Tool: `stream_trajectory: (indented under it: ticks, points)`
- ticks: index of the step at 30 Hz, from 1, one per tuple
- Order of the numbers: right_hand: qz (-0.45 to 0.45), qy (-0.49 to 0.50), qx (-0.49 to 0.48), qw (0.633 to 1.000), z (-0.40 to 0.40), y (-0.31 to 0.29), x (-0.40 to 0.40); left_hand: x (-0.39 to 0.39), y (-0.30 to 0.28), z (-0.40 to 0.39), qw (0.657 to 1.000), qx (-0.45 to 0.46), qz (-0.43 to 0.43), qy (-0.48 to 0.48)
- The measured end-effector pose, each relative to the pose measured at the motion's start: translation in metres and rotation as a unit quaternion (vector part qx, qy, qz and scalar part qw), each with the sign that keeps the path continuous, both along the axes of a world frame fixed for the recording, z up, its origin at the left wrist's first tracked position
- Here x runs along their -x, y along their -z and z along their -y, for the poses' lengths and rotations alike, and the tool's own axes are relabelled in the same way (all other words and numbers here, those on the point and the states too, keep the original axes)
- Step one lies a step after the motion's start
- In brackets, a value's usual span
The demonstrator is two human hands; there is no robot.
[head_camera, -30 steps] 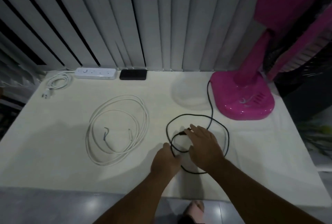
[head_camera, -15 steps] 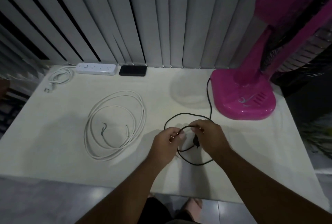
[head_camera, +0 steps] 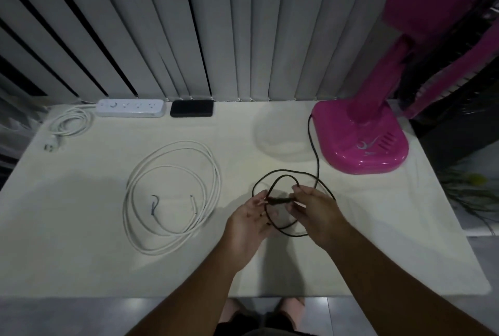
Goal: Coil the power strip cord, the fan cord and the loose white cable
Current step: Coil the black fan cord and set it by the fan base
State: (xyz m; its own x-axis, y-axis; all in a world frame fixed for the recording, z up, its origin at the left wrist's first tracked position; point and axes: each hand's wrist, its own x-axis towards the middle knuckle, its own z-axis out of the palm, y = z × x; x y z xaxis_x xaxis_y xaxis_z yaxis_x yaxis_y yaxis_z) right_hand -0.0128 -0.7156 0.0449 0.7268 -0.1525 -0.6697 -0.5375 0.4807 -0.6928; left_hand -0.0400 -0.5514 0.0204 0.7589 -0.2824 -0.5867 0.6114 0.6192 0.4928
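The black fan cord (head_camera: 313, 141) runs from the pink fan base (head_camera: 361, 144) down into loops just above the table. My left hand (head_camera: 249, 223) pinches the cord's loops at its fingertips. My right hand (head_camera: 314, 210) grips the same bundle of cord a little to the right; what it covers is hidden. The loose white cable (head_camera: 172, 195) lies in a wide coil left of my hands, both bare ends inside the ring. The white power strip (head_camera: 131, 107) sits at the back left, its cord (head_camera: 70, 124) coiled beside it with the plug toward the table's left edge.
A black flat device (head_camera: 191, 108) lies next to the power strip against the vertical blinds (head_camera: 189, 25). The cream table (head_camera: 81, 254) ends just in front of me, with my feet on the tiled floor below. The pink fan fills the back right corner.
Both hands lifted the black cord off the table and gathered its wide loop into smaller loops held between them. The white cable and power strip cord stayed put.
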Motion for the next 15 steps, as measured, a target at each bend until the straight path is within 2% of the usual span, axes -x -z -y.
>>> stream_trajectory:
  ticks: [3,5,9,12,15]
  points:
    - [-0.017,0.042,-0.066,0.997,-0.017,-0.001,0.004,-0.004,-0.001,-0.006,0.997,0.052,0.035,0.035]
    - [-0.028,0.018,-0.053,0.998,-0.028,-0.001,0.008,-0.006,-0.002,-0.006,0.996,0.023,0.063,0.064]
    - [-0.033,-0.092,0.111,0.989,-0.039,0.003,0.019,-0.010,0.002,-0.001,0.987,-0.147,0.058,0.039]
    - [-0.033,-0.132,0.149,0.979,-0.044,-0.001,0.025,-0.011,0.003,-0.003,0.959,-0.272,0.072,0.031]
    - [-0.008,-0.123,0.180,0.976,-0.041,-0.005,0.021,-0.012,-0.002,-0.002,0.920,-0.357,0.128,0.096]
